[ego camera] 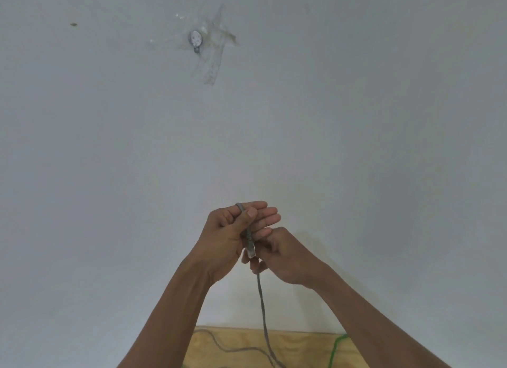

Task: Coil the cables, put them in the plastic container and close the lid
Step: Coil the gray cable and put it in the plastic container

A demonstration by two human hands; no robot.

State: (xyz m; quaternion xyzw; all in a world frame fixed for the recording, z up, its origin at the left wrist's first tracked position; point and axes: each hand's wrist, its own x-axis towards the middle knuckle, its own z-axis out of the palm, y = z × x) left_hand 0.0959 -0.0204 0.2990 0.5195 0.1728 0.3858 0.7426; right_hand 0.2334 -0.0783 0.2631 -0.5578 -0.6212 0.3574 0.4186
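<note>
**Grey cable barely started, container nowhere in view**

White wall point(356, 107) fills nearly the whole frame, marked only by a small metal hook point(195, 38) stuck on with clear tape in the upper middle. Along the bottom edge, right of centre, a strip of plywood table point(299, 348) shows.

Both forearms rise from the bottom of the frame and meet just below centre. The left hand point(233, 236) holds the grey cable point(264, 312) near its end: the thumb presses it against the fingers, which lie fairly straight, and a short bend of cable arcs over the forefinger at the top. The pale plug point(251, 249) hangs just below that thumb. The right hand point(285, 255), curled, pinches the same cable just under the plug.

From the hands the cable drops straight down to the table and trails off in loose curves toward the lower left. A green cable point(337, 345) lies at the lower right, untouched.

By my reading only the first loop is being formed. Most of the grey cable is still uncoiled, the green one not begun, and the plastic container and its lid are out of sight, so packing and closing remain.
</note>
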